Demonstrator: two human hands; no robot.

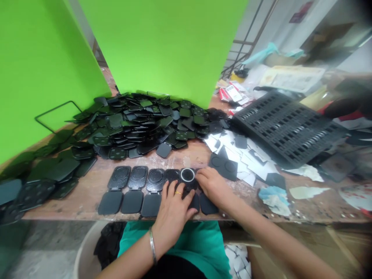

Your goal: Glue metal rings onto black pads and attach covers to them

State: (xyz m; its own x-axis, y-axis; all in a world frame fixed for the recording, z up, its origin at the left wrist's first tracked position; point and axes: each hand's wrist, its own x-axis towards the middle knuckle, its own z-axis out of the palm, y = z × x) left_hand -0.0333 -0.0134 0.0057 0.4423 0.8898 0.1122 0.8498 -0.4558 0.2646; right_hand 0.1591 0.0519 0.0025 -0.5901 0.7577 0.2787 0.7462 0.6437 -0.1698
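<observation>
Several black hinged cases [119, 177] lie opened flat in a row along the table's near edge, ridged circular halves away from me and smooth halves towards me. A pale ring [187, 175] sits on the round recess of a case near the row's right end. My left hand [174, 205], with a finger ring and a bracelet, rests over the middle cases, its fingers spread. Over the rightmost case, just beside the pale ring, my right hand [212, 185] has its fingertips bent together. Whatever they pinch, if anything, is hidden, as is most of that case's ridged half.
A big heap of black cases [139, 128] spreads behind the row and leftward, against green panels [162, 46]. White cards [250, 159], a slotted black tray [290, 128] and crumpled tissue [274, 197] lie at right. Below the edge stands a bucket [83, 248].
</observation>
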